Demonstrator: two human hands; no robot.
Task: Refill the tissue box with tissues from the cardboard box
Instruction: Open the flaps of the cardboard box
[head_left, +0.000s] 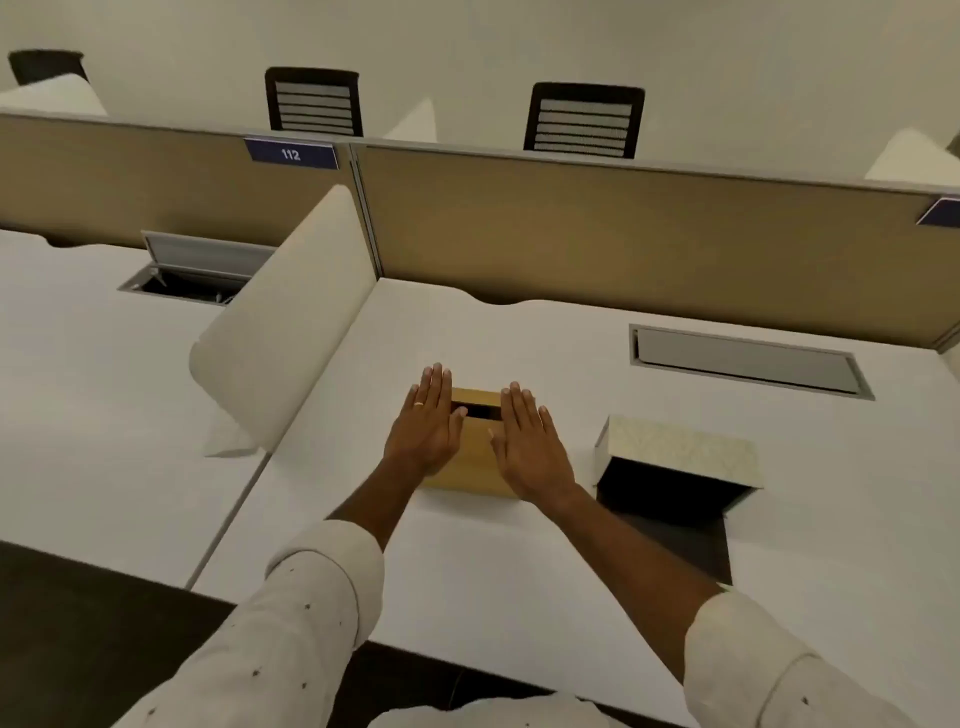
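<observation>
On a white office desk (519, 545) sits a tan cardboard box (475, 457) with a dark top slot. The left hand (426, 423) and right hand (530, 441) lie flat with fingers extended on its sides, grasping nothing.

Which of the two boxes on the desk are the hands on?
The tan box with the dark slot, flanked by both hands. The patterned cream box sits apart to its right, untouched.

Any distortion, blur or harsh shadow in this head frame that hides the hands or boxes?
Head view: wide-angle bending curves the partition; lighting dim and warm, slightly soft; left hand, right hand and cardboard box readable; dark shadow under the patterned box hides its underside.
</observation>
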